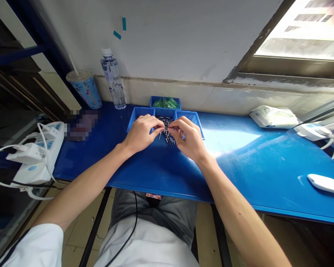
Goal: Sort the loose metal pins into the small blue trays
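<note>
In the view from the head, two bare arms reach over a blue table (233,185). The left hand (143,132) and the right hand (189,138) almost meet. On each hand, the thumb and pointing finger are pinched together at the tips, on a thin dark piece (166,128) that sits between the two hands. It is too small to see well.

A pile of little metal sticks (169,139) lies just under and behind the fingers. Blue boxes stand around it: a left box (136,112), a right box (194,118) and a back box (165,109) with green packets (168,102) inside. The hands cover bits of the left box, the right box and the pile, so I cannot tell where every stick lies.

Behind the left hand, near the wall (169,40), a clear water bottle (114,81) and a blue cup (87,91) with a straw (73,64) stand side by side. A blurred patch (83,126) is in front of the cup. At the left edge is a power strip (57,135) with white cords (46,148). Far right are a soft white pack (274,116) and a white mouse (326,183), well apart from the hands.
</note>
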A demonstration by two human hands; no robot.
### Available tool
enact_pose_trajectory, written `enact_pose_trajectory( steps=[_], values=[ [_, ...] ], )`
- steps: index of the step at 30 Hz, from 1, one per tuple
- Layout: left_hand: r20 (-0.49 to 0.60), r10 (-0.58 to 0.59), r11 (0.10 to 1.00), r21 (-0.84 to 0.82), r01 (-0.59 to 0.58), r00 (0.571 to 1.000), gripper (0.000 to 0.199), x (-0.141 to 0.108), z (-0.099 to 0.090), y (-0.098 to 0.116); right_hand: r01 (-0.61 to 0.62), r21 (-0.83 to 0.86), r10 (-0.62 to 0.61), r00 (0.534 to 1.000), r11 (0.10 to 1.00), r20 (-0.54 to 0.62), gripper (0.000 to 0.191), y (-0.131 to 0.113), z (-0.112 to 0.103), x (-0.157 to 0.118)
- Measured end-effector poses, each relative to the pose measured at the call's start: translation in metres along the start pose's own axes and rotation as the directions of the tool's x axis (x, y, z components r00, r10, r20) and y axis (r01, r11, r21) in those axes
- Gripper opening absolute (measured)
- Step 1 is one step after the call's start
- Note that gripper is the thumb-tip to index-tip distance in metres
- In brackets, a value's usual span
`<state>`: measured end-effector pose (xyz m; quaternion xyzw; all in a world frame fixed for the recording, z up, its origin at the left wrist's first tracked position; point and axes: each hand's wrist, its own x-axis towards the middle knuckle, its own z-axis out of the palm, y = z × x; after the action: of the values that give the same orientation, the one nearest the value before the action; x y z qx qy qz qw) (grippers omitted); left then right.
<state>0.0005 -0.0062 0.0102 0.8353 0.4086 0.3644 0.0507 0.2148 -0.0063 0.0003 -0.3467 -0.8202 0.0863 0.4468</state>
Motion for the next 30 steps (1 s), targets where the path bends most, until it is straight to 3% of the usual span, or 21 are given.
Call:
enact_pose_trajectory(
  steps=[30],
  values=[
    [0.016,0.0,1.0,0.011,0.0,1.0,0.014,0.0005,-0.0014,0.0024,-0.032,-0.025,0.031,0.999,0.999,-0.004,0.015,-0.0001,0.0002,0.0008]
  ],
)
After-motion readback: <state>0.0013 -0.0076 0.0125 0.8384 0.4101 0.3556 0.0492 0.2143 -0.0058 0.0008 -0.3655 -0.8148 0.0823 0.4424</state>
